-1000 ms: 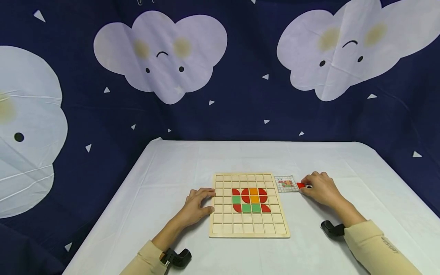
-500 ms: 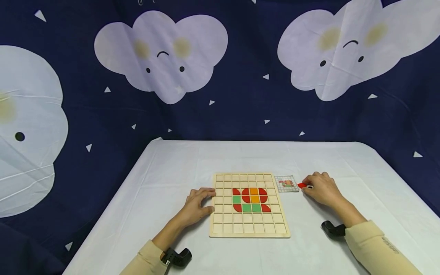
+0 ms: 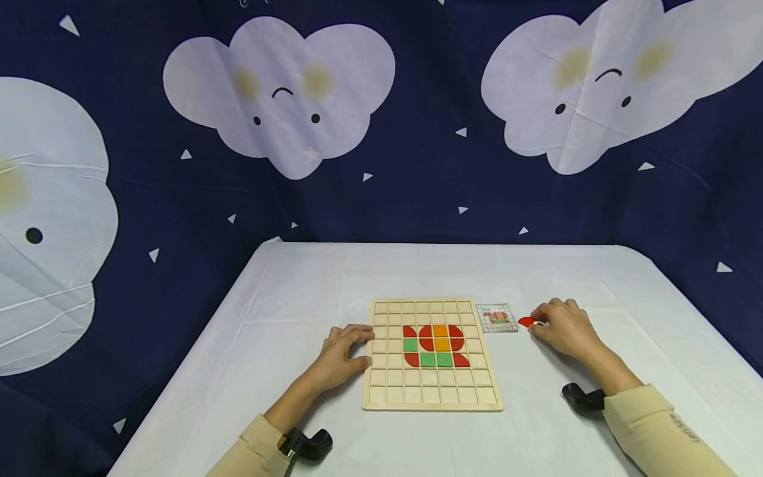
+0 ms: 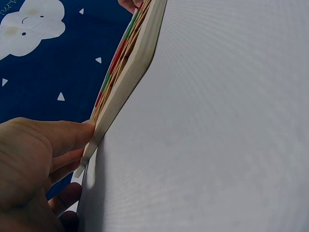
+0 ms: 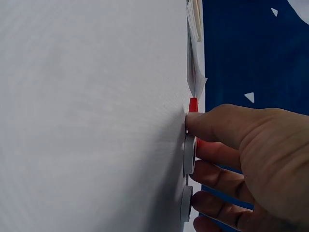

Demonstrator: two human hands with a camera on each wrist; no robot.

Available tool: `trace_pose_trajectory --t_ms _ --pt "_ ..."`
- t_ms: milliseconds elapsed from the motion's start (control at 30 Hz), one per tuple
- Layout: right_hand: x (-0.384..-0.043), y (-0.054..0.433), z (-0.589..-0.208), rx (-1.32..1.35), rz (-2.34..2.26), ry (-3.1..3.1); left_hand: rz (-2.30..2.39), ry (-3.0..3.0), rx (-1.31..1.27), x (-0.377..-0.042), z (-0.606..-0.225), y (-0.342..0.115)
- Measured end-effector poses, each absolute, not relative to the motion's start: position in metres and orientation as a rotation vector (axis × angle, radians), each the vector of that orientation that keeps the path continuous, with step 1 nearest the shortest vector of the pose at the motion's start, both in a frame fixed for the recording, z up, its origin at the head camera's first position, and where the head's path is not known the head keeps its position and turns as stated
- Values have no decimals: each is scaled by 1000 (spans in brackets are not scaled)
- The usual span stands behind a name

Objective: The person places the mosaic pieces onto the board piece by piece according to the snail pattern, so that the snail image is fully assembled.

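My left hand (image 3: 342, 354) rests against the left edge of a wooden grid board (image 3: 420, 391), thumb and index finger spread along it. Flat red, green and orange tiles (image 3: 441, 344) fill several squares near the board's middle. In the left wrist view the thumb (image 4: 72, 135) lies at the board's rim. My right hand (image 3: 563, 324), right of the board, pinches a small red piece (image 3: 526, 321). White rounds (image 5: 189, 154) stand at its fingers in the right wrist view, one with a dark middle; the fingers partly cover the red piece.
A small printed grid card (image 3: 497, 318) lies between the board and the right hand, close to the board's right edge. A white cloth (image 3: 334, 278) covers the table. Behind hangs a dark blue curtain (image 3: 429, 212) with clouds.
My right hand has slid slightly to the right with the red piece, away from the card. The left hand and the board stay in place.
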State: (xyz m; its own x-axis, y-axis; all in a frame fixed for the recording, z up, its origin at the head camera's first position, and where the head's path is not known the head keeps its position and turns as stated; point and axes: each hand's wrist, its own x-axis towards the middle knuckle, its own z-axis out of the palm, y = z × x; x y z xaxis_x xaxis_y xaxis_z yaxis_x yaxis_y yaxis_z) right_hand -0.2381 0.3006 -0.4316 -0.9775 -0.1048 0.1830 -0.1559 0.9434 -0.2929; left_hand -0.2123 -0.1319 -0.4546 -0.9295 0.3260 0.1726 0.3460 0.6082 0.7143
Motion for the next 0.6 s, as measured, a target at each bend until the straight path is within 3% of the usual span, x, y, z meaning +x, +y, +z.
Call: trace_pose_trajectory --t_ms 300,600 --pt "-234 294 -423 238 506 -2892 -1231 -2801 -573 -213 -454 -132" --pt "-232 243 -407 404 535 -2840 -1226 -2803 -576 -212 -454 -132"
